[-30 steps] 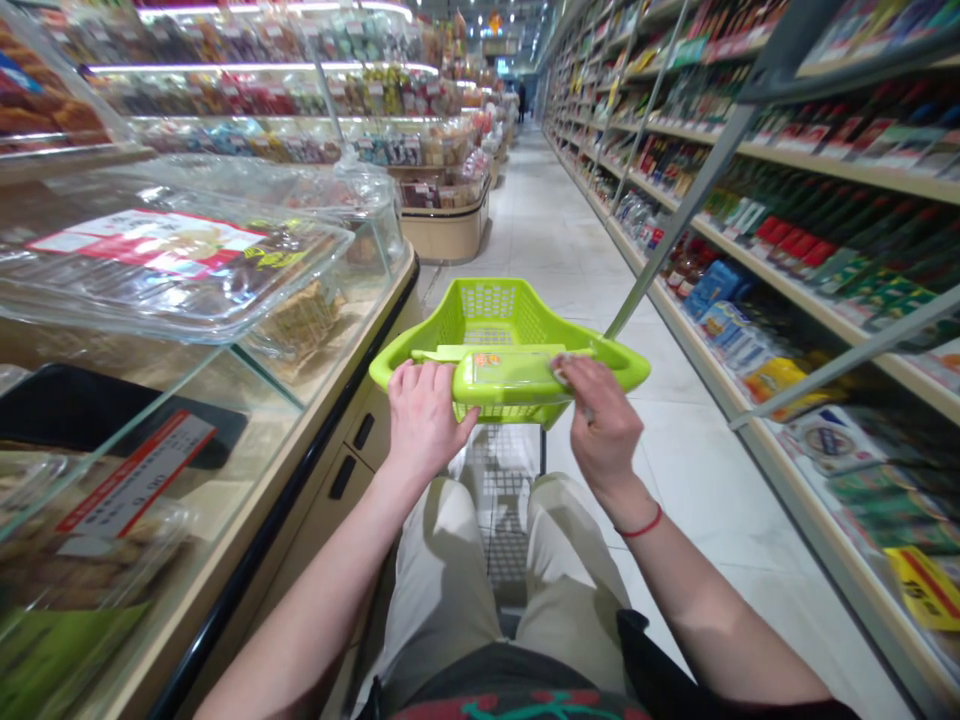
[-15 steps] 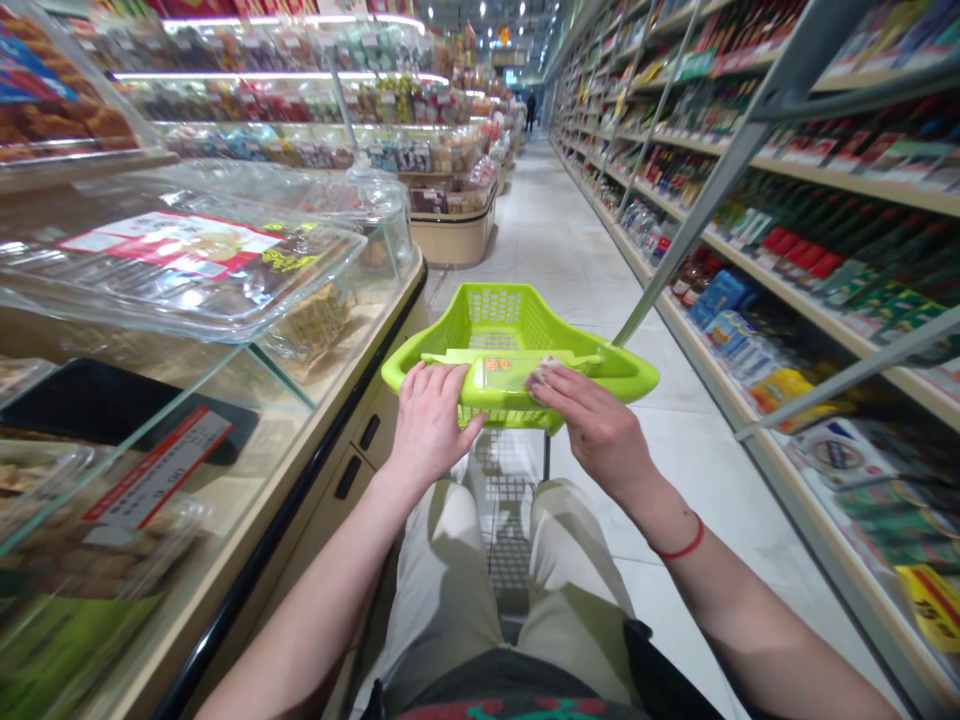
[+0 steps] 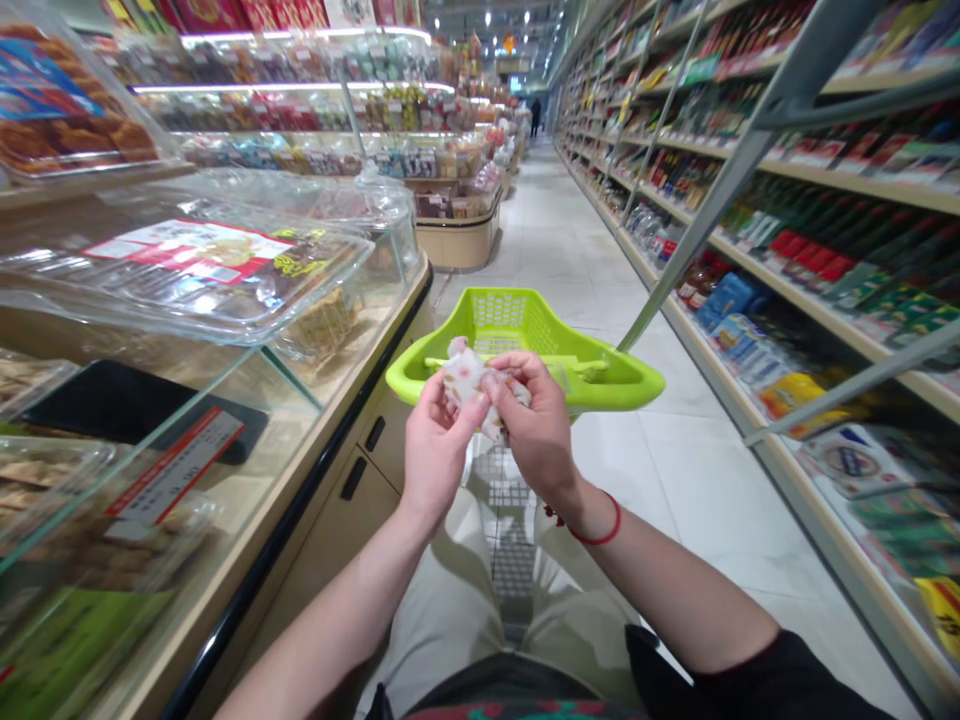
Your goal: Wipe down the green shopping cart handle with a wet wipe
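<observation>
A crumpled white tissue with brownish and pinkish spots [image 3: 468, 371] is between my two hands, above the near rim of the cart. My left hand [image 3: 441, 430] grips it from the left, its thumb pressed on the front. From the other side, my right hand [image 3: 534, 425] pinches the tissue between thumb and fingers. Whether the spots are print or stains I cannot tell. Just beyond the hands is the lime-green shopping cart [image 3: 634, 388], whose perforated basket shows nothing inside. Neither hand is on the cart's handle.
On the left stands a glass-sided counter [image 3: 292, 378] with packaged food and a plastic-covered tray [image 3: 330, 262]. Stocked shelves [image 3: 840, 175] line the right side, with a grey slanted metal bar [image 3: 686, 240] before them. A tiled aisle [image 3: 529, 215] runs ahead; a distant person [image 3: 535, 117] stands there.
Both hands have left the cart handle and come together above it. The tissue, earlier under my right hand's fingers at the handle, is now held up between both hands.
</observation>
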The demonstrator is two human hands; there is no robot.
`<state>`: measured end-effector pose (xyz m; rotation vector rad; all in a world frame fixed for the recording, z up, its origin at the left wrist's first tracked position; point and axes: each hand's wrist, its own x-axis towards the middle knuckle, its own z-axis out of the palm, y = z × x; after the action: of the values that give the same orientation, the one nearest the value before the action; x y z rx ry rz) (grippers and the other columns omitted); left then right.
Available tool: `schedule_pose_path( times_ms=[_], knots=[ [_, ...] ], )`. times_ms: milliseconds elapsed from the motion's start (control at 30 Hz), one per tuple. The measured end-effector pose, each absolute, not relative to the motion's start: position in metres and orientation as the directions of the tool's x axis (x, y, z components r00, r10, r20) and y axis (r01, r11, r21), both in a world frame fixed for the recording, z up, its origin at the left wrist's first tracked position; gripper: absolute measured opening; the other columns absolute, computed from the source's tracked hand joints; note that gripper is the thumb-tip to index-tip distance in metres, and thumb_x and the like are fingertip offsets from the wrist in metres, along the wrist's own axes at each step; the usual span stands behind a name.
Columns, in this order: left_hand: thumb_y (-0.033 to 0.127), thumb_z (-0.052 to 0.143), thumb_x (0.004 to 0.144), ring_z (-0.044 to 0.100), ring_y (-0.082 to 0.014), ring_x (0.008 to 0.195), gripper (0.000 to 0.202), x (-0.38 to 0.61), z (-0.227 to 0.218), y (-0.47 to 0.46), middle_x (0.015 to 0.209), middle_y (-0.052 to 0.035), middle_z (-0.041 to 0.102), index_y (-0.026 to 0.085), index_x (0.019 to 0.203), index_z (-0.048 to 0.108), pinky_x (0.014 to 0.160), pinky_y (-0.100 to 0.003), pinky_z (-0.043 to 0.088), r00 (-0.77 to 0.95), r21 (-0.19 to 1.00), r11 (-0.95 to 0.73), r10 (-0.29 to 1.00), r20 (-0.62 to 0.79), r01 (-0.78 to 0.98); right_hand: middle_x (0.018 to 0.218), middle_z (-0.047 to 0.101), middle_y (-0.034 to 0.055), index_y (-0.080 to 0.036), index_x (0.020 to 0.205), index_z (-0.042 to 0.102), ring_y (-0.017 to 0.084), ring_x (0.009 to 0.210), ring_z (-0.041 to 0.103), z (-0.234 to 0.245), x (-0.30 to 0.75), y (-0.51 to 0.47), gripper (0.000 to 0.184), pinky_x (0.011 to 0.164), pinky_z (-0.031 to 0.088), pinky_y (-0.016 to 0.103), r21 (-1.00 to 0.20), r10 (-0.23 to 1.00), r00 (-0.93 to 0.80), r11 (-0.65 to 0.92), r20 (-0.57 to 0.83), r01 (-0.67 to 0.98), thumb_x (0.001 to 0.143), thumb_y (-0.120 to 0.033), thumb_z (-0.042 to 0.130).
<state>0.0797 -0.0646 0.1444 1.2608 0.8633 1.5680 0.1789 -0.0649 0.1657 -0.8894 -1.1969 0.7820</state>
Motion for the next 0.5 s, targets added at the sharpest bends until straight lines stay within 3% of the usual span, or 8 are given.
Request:
schedule_pose_path(
  times_ms=[67,133,200,267,300,367,433,500],
  knots=[
    [0.038,0.076,0.079,0.071,-0.0178,0.097,0.039,0.077,0.148,-0.062,0.106,-0.0059,0.072,0.019,0.110,0.061,0.090,-0.030,0.054,-0.078,0.901,-0.256,0.967,0.244,-0.350,0.085,0.069,-0.0010,-0.021,0.091,0.063,0.012,0.073,0.062,0.166,0.178,-0.065,0.012,0.069,0.052,0.026,-0.868,0.849,0.190,0.493,0.493,0.052,0.086,-0.032,0.065],
    [0.037,0.076,0.077,0.071,-0.0158,0.086,0.033,0.068,0.152,-0.055,0.096,-0.0032,0.072,0.019,0.100,0.061,0.084,-0.029,0.055,-0.137,0.894,-0.278,0.960,0.245,-0.351,0.094,0.072,0.0011,-0.022,0.095,0.067,0.015,0.086,0.066,0.165,0.186,-0.064,0.012,0.080,0.053,0.030,-0.807,0.802,0.138,0.547,0.581,0.221,0.089,-0.031,0.063],
    [0.034,0.072,0.080,0.070,-0.0148,0.084,0.026,0.054,0.156,-0.046,0.092,-0.0010,0.070,0.019,0.096,0.058,0.083,-0.029,0.056,-0.263,0.888,-0.409,0.899,0.351,-0.211,0.106,0.073,0.0037,-0.023,0.103,0.069,0.019,0.103,0.066,0.162,0.202,-0.061,0.018,0.093,0.051,0.036,-0.693,0.741,0.061,0.593,0.669,0.410,0.092,-0.033,0.059],
    [0.028,0.069,0.082,0.069,-0.0165,0.094,0.020,0.039,0.161,-0.039,0.098,-0.0017,0.069,0.019,0.096,0.057,0.090,-0.033,0.054,-0.358,0.819,-0.563,0.747,0.561,0.109,0.117,0.071,0.0074,-0.022,0.111,0.068,0.023,0.118,0.061,0.157,0.220,-0.055,0.026,0.104,0.045,0.042,-0.544,0.688,-0.015,0.586,0.725,0.600,0.095,-0.037,0.055],
    [0.025,0.068,0.082,0.067,-0.0186,0.103,0.018,0.032,0.162,-0.037,0.104,-0.0032,0.070,0.019,0.095,0.057,0.097,-0.036,0.051,-0.327,0.735,-0.603,0.658,0.678,0.310,0.122,0.069,0.0094,-0.021,0.115,0.068,0.025,0.124,0.057,0.153,0.228,-0.052,0.030,0.107,0.043,0.044,-0.466,0.677,-0.056,0.562,0.734,0.683,0.096,-0.040,0.053],
    [0.020,0.067,0.082,0.061,-0.0238,0.118,0.014,0.025,0.161,-0.035,0.115,-0.0060,0.070,0.020,0.094,0.059,0.110,-0.047,0.042,-0.098,0.475,-0.612,0.544,0.833,0.632,0.131,0.064,0.0134,-0.017,0.121,0.066,0.027,0.131,0.051,0.146,0.242,-0.045,0.040,0.110,0.039,0.046,-0.322,0.686,-0.137,0.496,0.715,0.806,0.098,-0.045,0.049],
    [0.015,0.063,0.082,0.057,-0.0271,0.125,0.017,0.024,0.155,-0.036,0.121,-0.0074,0.069,0.021,0.098,0.061,0.117,-0.056,0.031,0.195,0.221,-0.621,0.530,0.825,0.752,0.136,0.061,0.0152,-0.015,0.125,0.064,0.029,0.132,0.051,0.141,0.249,-0.041,0.048,0.110,0.038,0.047,-0.217,0.718,-0.193,0.437,0.668,0.873,0.098,-0.049,0.044],
    [0.011,0.056,0.084,0.058,-0.0265,0.127,0.031,0.031,0.144,-0.040,0.124,-0.0092,0.069,0.019,0.114,0.058,0.118,-0.056,0.032,0.352,0.095,-0.651,0.520,0.778,0.753,0.135,0.062,0.0144,-0.015,0.127,0.063,0.029,0.130,0.052,0.139,0.250,-0.039,0.051,0.110,0.037,0.048,-0.144,0.749,-0.229,0.397,0.622,0.907,0.099,-0.051,0.039]
  ],
)
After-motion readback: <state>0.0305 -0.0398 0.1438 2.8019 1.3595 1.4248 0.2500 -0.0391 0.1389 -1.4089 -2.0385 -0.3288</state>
